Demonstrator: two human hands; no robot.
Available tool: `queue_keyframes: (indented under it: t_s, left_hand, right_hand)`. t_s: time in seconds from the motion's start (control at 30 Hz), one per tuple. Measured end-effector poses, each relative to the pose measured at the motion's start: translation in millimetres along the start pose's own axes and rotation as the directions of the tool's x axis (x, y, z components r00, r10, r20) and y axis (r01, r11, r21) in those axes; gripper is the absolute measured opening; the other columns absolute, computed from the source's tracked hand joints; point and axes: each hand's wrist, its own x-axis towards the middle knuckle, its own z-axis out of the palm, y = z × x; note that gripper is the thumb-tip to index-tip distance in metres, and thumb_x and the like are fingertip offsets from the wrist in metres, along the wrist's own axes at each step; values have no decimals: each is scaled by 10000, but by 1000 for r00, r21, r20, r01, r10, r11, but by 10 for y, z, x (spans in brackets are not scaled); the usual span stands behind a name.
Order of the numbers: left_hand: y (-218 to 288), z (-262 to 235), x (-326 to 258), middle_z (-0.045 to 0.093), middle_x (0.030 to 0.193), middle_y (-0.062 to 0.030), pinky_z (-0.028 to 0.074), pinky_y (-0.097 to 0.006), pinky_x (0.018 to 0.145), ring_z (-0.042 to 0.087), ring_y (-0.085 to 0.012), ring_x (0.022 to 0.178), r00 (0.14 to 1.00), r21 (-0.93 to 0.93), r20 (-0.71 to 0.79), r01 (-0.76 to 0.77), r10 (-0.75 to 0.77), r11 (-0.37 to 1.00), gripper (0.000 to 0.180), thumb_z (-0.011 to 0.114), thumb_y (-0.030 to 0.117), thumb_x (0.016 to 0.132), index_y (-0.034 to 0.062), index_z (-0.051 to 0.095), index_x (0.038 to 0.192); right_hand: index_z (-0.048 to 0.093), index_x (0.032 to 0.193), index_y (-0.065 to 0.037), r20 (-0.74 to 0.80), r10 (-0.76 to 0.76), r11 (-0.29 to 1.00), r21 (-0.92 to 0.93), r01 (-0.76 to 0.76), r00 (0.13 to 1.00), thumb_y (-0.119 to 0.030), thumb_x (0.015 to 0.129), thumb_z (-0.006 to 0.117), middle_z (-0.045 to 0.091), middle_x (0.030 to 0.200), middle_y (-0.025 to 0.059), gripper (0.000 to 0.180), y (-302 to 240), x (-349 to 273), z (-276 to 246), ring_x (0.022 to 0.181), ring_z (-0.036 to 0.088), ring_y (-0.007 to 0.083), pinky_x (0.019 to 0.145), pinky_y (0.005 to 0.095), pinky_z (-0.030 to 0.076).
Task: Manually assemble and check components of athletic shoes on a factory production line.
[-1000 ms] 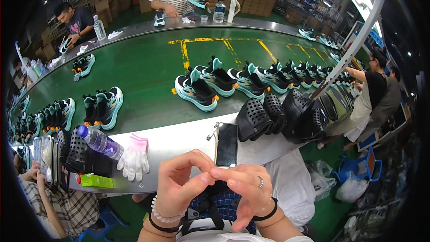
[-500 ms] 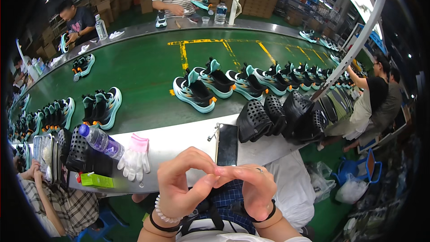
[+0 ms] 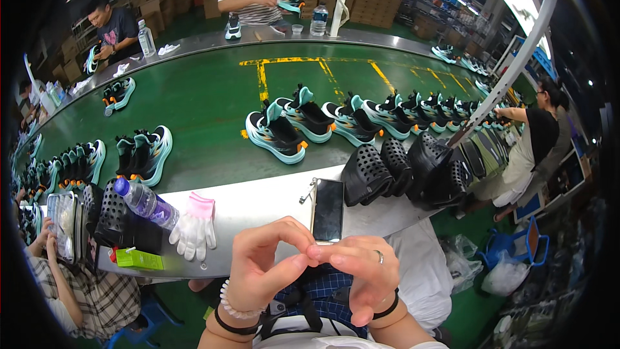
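My left hand (image 3: 268, 265) and my right hand (image 3: 365, 268) meet above the near edge of the white bench. Left thumb and forefinger curve into a pinch. Their tips touch the fingertips of my right hand, which are drawn together, with a ring on one finger. Anything between the fingertips is too small or hidden to make out. Just beyond my hands a dark-screened phone (image 3: 327, 210) lies on the bench, beside a small set of keys (image 3: 308, 195).
Black-and-teal sneakers (image 3: 278, 134) stand in rows on the green belt (image 3: 206, 103). On the bench are a white glove (image 3: 195, 226), a purple-labelled bottle (image 3: 147, 203), a green box (image 3: 140, 259) and black perforated clogs (image 3: 368, 173). A metal post (image 3: 507, 84) rises at right. Several people work around.
The belt and its sneakers have shifted slightly left. My right hand has turned a little, its lower fingers spreading downward; the fingertips still meet. At right, a co-worker's raised arm has come down.
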Motion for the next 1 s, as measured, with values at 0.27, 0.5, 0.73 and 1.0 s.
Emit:
queue_keyframes:
  t_s: [0.27,0.5,0.73,1.0]
  left_hand:
    - [77,-2,-15,635,807,-105,450,-278,710,585,-160,756,977,-137,96,203,-191,969,72,619,13,804,-47,638,838]
    - [252,130,-44,631,809,-101,450,-267,704,579,-149,746,967,-214,126,245,-223,946,63,607,2,817,-53,633,834]
    - [425,315,87,630,798,-97,442,-271,705,568,-163,738,992,219,-17,-119,126,968,52,595,-45,765,-34,621,809]
    - [317,288,265,632,768,-84,437,-280,712,570,-169,756,939,532,-87,-239,333,812,68,587,-46,746,-26,614,804]
  right_hand:
    - [618,1089,24,80,-159,949,-262,174,984,-515,867,546,672,1077,144,588,-174,134,-160,622,607,172,556,252,501]
    - [619,1096,33,192,-179,913,-333,236,965,-488,850,573,670,1080,141,578,-435,295,-317,612,595,160,547,241,489]
    - [618,1115,37,123,-184,941,-265,211,975,-522,816,590,659,1116,149,634,-425,434,-352,574,591,161,545,248,495]
    - [590,1107,40,10,-47,994,96,46,999,-712,837,436,681,997,207,814,-295,481,-407,678,691,256,561,292,530]
